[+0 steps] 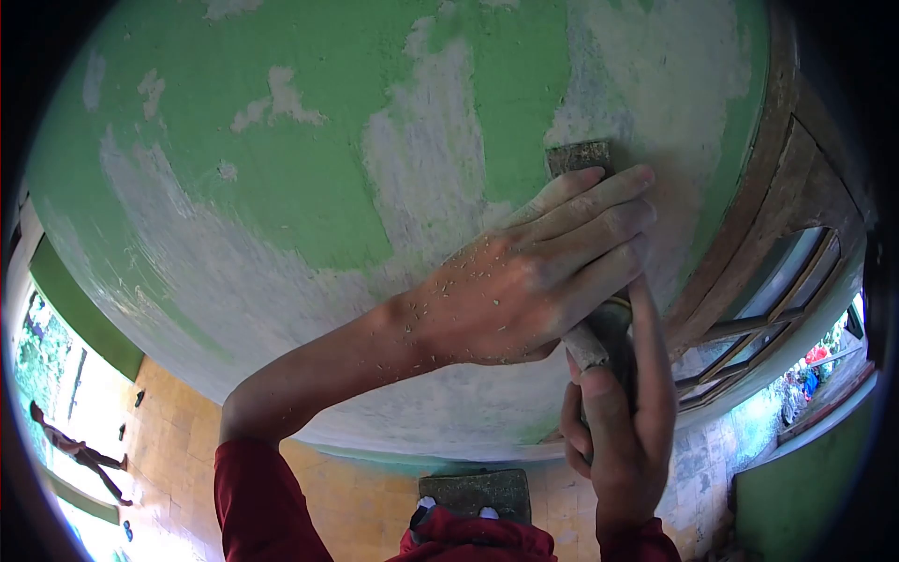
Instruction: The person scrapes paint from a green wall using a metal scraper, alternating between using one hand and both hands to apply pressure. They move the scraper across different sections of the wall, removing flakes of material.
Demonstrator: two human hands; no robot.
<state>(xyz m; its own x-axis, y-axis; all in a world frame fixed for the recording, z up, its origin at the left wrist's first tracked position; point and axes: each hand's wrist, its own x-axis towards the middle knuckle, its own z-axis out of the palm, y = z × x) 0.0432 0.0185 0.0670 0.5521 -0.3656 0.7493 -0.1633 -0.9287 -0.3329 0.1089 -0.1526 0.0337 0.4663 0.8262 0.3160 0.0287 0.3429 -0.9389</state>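
If the left hand (524, 286) or right hand (626, 421) slips, the scraper (579, 157) could gouge the wall (328, 206). Their fingers (599, 199) clasp it.

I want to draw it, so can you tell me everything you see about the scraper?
The scraper points up along the wall. Its flat, square-ended blade looks like worn, dirty grey-brown metal. The left hand covers its middle; the right hand holds the dark lower part, perhaps a handle, mostly hidden.
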